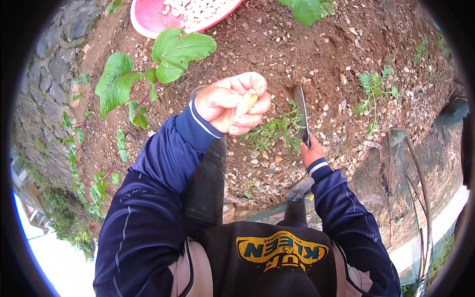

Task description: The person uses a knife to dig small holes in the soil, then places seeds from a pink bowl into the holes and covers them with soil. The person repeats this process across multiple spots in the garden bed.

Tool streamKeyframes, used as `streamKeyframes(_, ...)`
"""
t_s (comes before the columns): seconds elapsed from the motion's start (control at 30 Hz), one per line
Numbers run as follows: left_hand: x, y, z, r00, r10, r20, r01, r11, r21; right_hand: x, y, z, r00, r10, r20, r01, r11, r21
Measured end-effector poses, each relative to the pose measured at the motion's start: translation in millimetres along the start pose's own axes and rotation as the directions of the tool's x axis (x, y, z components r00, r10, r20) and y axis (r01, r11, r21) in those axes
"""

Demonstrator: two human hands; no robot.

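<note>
My left hand (237, 102) is raised over the soil and pinches a pale garlic clove (248, 101) between thumb and fingers. Lower and to the right, my right hand (311, 151) grips the dark handle of a knife (303, 115). Its long metal blade points away from me, and its far end meets the brown soil by a small hollow. Beside the blade, on its left, grows a feathery-leaved green plant (276, 130). Beyond my left hand, a pink plastic basket (146, 18) holds many garlic cloves (198, 11).
Broad-leaved plants (120, 83) stand left of my left hand, with a stone wall (55, 78) farther left. Another feathery plant (373, 85) grows at right. Green netting (399, 148) and bent poles (419, 167) line the lower right. My dark boot (206, 178) rests on stony soil.
</note>
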State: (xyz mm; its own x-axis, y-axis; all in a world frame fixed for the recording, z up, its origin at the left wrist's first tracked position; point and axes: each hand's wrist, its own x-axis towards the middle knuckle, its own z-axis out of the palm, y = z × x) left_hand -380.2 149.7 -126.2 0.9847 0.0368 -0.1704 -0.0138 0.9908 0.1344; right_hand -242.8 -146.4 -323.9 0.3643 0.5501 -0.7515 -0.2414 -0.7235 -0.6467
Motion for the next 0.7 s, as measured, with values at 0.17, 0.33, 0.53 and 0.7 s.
streamKeyframes(0.17, 6.0, -14.0, -20.4, 0.986, -0.059, -0.157, 0.085, 0.983, 0.161, 4.2, 17.8, -1.5, 0.997, -0.057, -0.055, 0.051, 0.993, -0.103)
streamKeyframes(0.33, 6.2, -28.0, -56.4, 0.918, 0.06, -0.391, 0.099, 0.922, 0.374, 0.8, 6.2, 0.0, 0.997, -0.055, -0.047, 0.051, 0.995, -0.082)
streamKeyframes(0.53, 0.7, -21.3, -80.0, 0.828, 0.221, -0.516, 0.073, 0.869, 0.49, 2.0, 11.5, 0.4, 0.997, -0.047, -0.065, 0.041, 0.995, -0.093)
streamKeyframes(0.7, -11.0, -13.7, -97.4, 0.876, 0.137, -0.463, 0.07, 0.912, 0.404, 4.2, 18.3, 1.3, 0.997, -0.047, -0.061, 0.042, 0.995, -0.09)
